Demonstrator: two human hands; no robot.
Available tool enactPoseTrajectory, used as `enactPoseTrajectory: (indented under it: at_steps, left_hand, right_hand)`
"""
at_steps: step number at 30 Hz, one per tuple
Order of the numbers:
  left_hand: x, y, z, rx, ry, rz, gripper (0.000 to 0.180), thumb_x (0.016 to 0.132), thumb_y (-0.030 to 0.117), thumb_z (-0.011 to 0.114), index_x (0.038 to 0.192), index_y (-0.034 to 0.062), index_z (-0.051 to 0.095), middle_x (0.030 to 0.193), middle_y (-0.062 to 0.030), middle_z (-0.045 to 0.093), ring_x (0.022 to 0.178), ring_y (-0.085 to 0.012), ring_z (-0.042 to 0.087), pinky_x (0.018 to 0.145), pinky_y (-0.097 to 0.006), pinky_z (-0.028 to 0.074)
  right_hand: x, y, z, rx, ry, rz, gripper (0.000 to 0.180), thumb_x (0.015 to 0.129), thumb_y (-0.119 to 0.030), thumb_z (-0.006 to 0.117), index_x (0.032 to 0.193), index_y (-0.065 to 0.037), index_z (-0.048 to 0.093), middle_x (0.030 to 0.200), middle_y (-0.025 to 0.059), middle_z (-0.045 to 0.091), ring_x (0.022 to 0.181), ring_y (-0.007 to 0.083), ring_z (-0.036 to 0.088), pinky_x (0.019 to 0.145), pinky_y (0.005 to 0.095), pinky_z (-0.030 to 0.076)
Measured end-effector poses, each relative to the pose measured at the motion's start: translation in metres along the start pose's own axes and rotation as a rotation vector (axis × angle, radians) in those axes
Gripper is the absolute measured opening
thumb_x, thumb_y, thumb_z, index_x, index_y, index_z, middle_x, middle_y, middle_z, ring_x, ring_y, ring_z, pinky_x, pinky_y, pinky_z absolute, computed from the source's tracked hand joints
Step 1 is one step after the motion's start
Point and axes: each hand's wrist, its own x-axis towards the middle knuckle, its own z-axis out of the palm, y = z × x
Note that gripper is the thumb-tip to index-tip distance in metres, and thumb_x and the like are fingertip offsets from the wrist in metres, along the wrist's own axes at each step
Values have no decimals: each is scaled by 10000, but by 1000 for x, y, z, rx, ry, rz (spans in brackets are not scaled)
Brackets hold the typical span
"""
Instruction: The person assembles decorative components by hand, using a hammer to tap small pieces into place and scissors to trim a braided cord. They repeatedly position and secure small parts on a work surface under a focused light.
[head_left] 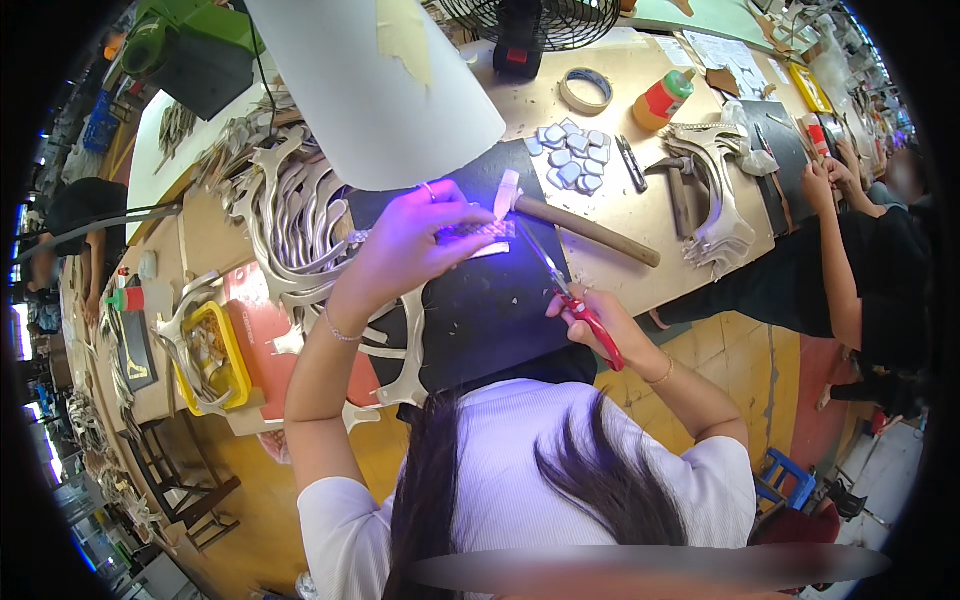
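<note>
Under violet light, my left hand (pixel 425 240) pinches a small piece with a checkered pattern (pixel 480 231) over the black mat (pixel 470 325). My right hand (pixel 612 322) is closed around the red handles of a pair of scissors (pixel 597 328). Their narrow metal blades point up and left toward the patterned piece; whether they touch it I cannot tell. Just beyond lies a hammer (pixel 588 230) with a wooden handle, its pale head close to my left fingertips. A small white strip (pixel 490 250) shows beneath the patterned piece.
A big white cylinder (pixel 375 100) hangs over the mat. Curved silvery frame pieces (pixel 300 215) are heaped at left, near a yellow basket (pixel 240 365). To the right are grey-blue tiles (pixel 575 155), a tape roll (pixel 586 90), a red-green bottle (pixel 663 100) and another hammer (pixel 682 200). Co-workers sit farther right.
</note>
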Motion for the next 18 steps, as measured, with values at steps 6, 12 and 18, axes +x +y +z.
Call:
enactPoseTrajectory:
  at_steps: [6, 12, 18]
  left_hand:
    - [-7, 10, 6, 44, -56, 83, 184, 828, 188, 788, 984, 99, 751, 807, -68, 609, 687, -238, 581, 632, -368, 474]
    - [-7, 11, 7, 73, -91, 111, 171, 839, 209, 769, 973, 107, 742, 799, -79, 589, 694, -252, 577, 646, -382, 472]
    - [-5, 12, 5, 139, -134, 106, 192, 828, 205, 791, 977, 90, 752, 824, -68, 611, 731, -240, 611, 662, -358, 492]
  right_hand:
    - [2, -2, -1, -61, -73, -14, 743, 798, -704, 711, 1039, -7, 620, 754, 60, 522, 692, 187, 537, 666, 338, 453]
    - [2, -6, -2, -62, -91, -43, 802, 781, -754, 682, 1043, 2, 620, 763, 98, 553, 704, 238, 568, 678, 369, 460]
    - [0, -6, -3, -101, -73, -7, 734, 775, -737, 705, 874, -19, 584, 698, 72, 540, 628, 214, 529, 617, 370, 436]
